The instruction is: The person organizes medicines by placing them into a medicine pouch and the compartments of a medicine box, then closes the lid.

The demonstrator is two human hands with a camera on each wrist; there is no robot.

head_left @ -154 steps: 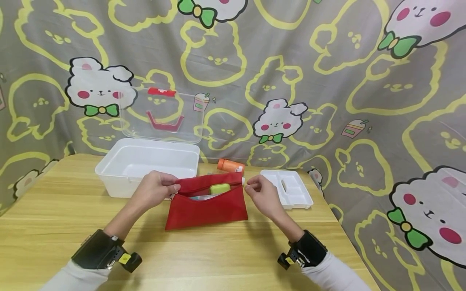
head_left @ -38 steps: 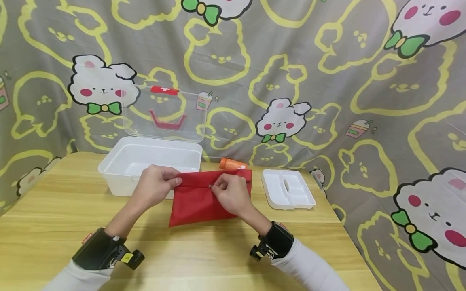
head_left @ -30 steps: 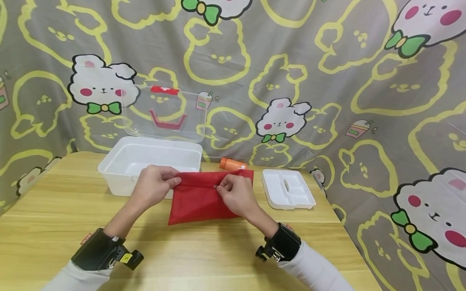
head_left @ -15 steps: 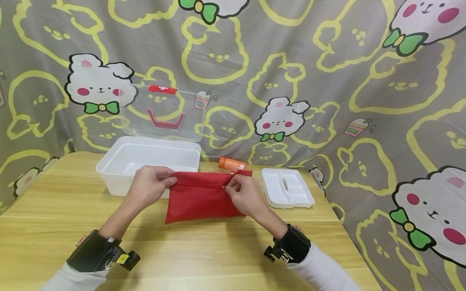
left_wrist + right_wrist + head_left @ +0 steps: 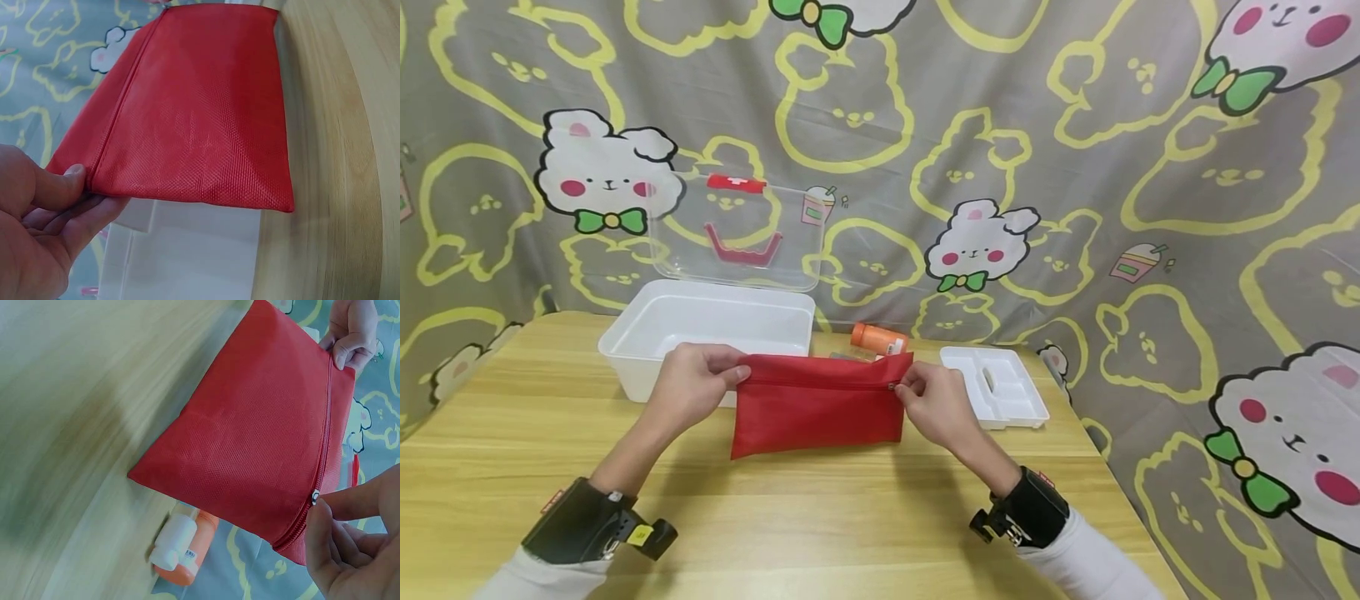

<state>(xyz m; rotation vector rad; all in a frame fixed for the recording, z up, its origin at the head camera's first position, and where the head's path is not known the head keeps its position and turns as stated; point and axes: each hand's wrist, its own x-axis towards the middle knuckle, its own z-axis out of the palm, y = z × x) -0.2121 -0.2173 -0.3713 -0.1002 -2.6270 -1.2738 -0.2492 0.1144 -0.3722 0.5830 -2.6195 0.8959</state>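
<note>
Left hand point(image 5: 692, 383) pinches upper left corner of flat rectangular red fabric pouch point(image 5: 820, 412). Right hand point(image 5: 940, 404) pinches small metal zip pull point(image 5: 315, 497) near the zip's right end; zip teeth meshed left of it. Pouch is tilted up over pale wood table point(image 5: 820, 533), in front of white plastic box point(image 5: 640, 367) and orange cylindrical bottle point(image 5: 874, 338); can't tell if bottom edge touches. White compartmented plastic tray point(image 5: 1011, 396) sits behind right hand.

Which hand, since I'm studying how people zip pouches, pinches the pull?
The right hand: it pinches the pull, while the left hand grips the pouch at its other end.
</note>
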